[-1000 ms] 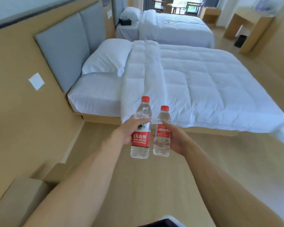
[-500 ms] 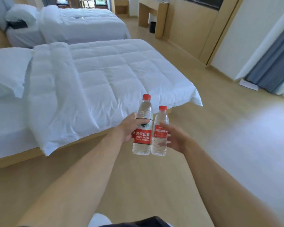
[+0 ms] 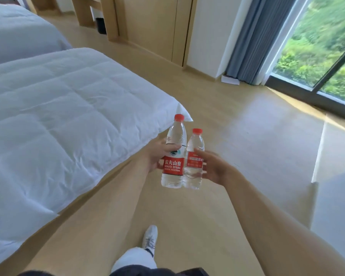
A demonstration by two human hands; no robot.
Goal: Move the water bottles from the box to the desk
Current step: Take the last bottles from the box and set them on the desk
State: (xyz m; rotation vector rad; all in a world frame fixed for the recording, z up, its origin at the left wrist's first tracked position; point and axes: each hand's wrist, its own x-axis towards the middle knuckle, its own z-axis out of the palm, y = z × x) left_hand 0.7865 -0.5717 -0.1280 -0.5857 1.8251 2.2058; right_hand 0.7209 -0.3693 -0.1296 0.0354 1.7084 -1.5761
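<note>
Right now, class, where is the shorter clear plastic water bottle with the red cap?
In the head view, the shorter clear red-capped bottle is centre frame, gripped by the right hand, beside the taller red-labelled bottle above the wooden floor.

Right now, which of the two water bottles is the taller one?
The Nongfu Spring bottle in the left hand; its cap rises above the shorter bottle in the right hand.

Near bed (image 3: 58,120) cut off at left edge, far bed (image 3: 18,34) cropped top left, smaller bottle's label (image 3: 194,162) blurred and unreadable, left hand's fingers (image 3: 157,156) hidden behind taller bottle (image 3: 172,156), desk (image 3: 86,12) cut by top edge.
</note>
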